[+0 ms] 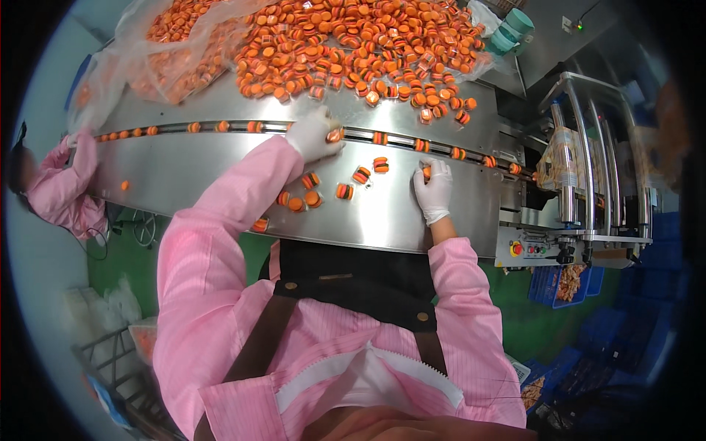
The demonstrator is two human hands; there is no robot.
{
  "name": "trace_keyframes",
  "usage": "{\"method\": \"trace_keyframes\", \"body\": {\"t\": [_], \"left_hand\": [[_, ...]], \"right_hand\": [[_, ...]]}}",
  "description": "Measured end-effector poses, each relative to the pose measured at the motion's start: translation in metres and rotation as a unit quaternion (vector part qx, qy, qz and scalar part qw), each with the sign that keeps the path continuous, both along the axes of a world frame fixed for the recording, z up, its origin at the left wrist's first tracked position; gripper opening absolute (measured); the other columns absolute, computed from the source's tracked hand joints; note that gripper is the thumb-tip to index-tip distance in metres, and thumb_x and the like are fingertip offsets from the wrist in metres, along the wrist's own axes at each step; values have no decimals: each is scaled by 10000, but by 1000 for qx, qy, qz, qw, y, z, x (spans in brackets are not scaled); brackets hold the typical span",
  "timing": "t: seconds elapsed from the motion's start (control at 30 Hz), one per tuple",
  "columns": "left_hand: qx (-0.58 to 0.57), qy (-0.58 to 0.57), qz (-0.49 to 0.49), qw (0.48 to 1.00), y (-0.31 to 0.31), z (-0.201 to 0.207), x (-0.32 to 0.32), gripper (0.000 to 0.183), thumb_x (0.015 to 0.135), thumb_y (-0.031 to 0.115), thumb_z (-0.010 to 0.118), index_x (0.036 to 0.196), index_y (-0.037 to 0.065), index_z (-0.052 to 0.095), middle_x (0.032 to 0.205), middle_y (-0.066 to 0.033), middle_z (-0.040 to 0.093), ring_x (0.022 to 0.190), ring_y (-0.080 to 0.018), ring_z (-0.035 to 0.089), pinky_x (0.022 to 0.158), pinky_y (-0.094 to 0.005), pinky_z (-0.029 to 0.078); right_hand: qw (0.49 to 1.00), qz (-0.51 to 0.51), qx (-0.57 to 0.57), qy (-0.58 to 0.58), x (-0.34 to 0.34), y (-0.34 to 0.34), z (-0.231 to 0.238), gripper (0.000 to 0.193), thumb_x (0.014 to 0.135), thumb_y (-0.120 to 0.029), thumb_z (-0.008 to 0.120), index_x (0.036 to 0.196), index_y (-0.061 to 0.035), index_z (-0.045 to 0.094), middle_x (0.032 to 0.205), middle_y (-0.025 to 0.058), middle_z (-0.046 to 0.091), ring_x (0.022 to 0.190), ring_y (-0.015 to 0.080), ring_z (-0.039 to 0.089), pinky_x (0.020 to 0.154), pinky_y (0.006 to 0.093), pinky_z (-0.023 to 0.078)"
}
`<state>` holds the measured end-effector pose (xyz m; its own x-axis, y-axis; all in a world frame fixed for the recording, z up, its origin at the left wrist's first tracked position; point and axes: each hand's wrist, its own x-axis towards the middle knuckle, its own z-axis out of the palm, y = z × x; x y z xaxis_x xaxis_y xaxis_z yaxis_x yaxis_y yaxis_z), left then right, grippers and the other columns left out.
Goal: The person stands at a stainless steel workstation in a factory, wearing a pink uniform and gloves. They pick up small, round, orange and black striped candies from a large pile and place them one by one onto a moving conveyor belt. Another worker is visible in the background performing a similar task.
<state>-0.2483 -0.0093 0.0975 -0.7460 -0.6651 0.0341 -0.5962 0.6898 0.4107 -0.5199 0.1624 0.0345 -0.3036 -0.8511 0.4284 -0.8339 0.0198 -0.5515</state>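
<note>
My left hand (312, 137), in a white glove, is closed at the narrow conveyor channel (358, 134). Its fingertips pinch an orange burger-shaped candy (335, 135) over the channel. Just on the near side of the channel is my right hand (434, 189), also gloved, with its fingers curled on another orange candy (426, 173), which they partly hide. Several similar candies with dark and red layers sit spaced out along the channel, such as a candy (379, 138) between my hands. Loose ones, including a candy (344, 191), lie on the steel table (397, 213) nearer me.
A large heap of orange candies (323, 44) covers the far side, beside a clear plastic bag (147, 66). At the right stands a packaging machine (588, 162) fed by the channel. A co-worker in pink (66, 184) is at the left end. Blue crates (551, 287) stand below right.
</note>
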Motion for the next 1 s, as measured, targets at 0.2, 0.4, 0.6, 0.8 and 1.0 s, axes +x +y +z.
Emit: {"method": "trace_keyframes", "body": {"t": [0.2, 0.4, 0.6, 0.8, 1.0], "left_hand": [[31, -67, -66, 995, 37, -6, 20, 397, 766, 381, 712, 1031, 93, 650, 1098, -183, 518, 993, -360, 560, 872, -419, 473], [61, 31, -46, 997, 17, 18, 16, 578, 749, 441, 745, 1143, 43, 599, 1044, -184, 595, 1001, -352, 574, 884, -427, 467], [16, -106, 227, 968, -66, 21, -13, 685, 791, 480, 709, 1258, 12, 528, 1167, -205, 617, 1078, -325, 605, 898, -418, 483], [81, -218, 273, 933, -103, -5, -51, 789, 757, 546, 711, 1300, 10, 509, 1199, -204, 621, 1109, -328, 606, 915, -405, 488], [144, -179, 208, 951, -104, -17, -47, 505, 809, 333, 727, 1173, 12, 592, 913, -125, 674, 774, -232, 679, 684, -355, 525]], "right_hand": [[1000, -3, -2, 12, 1, 0, 2, 158, 767, -126, 610, 913, -67, 610, 873, 123, 613, 854, 317, 553, 789, 418, 448], [1000, -4, -3, 11, -1, 1, 1, 154, 766, -130, 611, 907, -69, 610, 865, 126, 613, 850, 319, 553, 786, 417, 448], [1000, -6, 4, 5, 1, 0, 5, 146, 767, -130, 608, 897, -65, 612, 852, 130, 605, 841, 323, 548, 778, 422, 446], [1000, -6, 9, 8, -1, -1, 3, 156, 762, -125, 605, 903, -61, 613, 854, 131, 597, 846, 325, 542, 787, 425, 438], [1000, 3, -3, 0, 0, 0, 2, 155, 758, -112, 606, 904, -59, 610, 855, 125, 594, 843, 322, 538, 789, 424, 432]]}}
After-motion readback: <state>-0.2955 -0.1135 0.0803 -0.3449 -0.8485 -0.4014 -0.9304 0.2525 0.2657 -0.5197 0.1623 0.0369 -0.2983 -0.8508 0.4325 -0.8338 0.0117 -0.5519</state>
